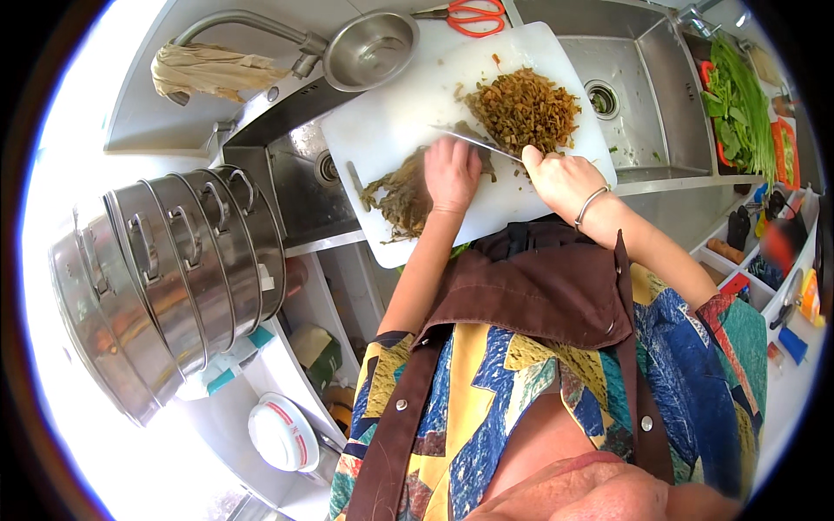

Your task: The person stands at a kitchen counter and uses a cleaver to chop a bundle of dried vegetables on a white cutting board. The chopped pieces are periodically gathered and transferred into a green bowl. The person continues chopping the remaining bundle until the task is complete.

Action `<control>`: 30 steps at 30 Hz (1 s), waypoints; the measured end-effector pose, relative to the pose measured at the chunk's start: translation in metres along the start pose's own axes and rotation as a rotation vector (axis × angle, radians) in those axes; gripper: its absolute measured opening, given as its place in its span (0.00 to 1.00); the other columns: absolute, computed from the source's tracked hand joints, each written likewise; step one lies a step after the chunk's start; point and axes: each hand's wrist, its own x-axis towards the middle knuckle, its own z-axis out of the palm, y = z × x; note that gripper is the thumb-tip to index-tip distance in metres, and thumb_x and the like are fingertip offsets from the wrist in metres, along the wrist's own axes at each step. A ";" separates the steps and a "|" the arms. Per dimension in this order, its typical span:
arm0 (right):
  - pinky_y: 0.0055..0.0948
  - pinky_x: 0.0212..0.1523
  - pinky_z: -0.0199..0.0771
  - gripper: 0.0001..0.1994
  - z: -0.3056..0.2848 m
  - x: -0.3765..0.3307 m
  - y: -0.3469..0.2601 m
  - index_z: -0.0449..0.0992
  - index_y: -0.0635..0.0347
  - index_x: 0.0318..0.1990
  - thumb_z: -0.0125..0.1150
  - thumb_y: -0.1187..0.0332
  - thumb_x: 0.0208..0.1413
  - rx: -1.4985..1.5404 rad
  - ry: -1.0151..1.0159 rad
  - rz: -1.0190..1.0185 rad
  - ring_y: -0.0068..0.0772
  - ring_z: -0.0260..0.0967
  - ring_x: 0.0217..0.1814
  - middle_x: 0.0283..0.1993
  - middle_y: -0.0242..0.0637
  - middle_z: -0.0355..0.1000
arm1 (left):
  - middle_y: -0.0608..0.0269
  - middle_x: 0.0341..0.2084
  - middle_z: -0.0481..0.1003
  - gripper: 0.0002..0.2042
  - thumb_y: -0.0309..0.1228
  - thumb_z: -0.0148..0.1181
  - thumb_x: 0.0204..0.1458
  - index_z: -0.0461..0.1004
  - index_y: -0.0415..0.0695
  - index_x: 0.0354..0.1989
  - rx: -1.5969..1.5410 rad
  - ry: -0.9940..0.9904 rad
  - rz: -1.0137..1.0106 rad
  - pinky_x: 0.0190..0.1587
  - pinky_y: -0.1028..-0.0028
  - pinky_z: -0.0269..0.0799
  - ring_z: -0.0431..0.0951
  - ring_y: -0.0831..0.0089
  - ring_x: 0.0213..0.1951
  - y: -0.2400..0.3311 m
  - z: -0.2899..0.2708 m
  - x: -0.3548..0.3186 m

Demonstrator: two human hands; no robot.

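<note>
A white cutting board [373, 122] lies across the sink. On its left part is a heap of limp, dark olive leafy greens [395, 193], wet and bunched. My left hand [453, 174] presses down on the right end of these greens, fingers curled over them. In my right hand [559, 181], a bracelet at its wrist, is the handle of a kitchen knife [476, 141]. Its thin blade points left, just beyond my left fingertips; whether it touches the greens I cannot tell. Beyond the blade sits a pile of finely chopped brownish greens [526, 108].
A steel bowl [372, 54] and red-handled scissors [476, 16] stand behind the board. Sink basins show at left [295, 161] and right [638, 130]. A stacked metal steamer [161, 278] is at the left, fresh green vegetables [738, 108] at the far right. A cloth [208, 69] hangs over the faucet.
</note>
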 end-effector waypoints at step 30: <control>0.47 0.34 0.74 0.06 0.013 0.039 0.000 0.60 0.70 0.36 0.42 0.75 0.53 0.118 -0.285 0.098 0.56 0.74 0.33 0.29 0.59 0.73 | 0.61 0.34 0.71 0.13 0.25 0.62 0.36 0.70 0.45 0.33 -0.048 0.116 -0.048 0.37 0.66 0.69 0.72 0.62 0.34 0.000 0.005 -0.006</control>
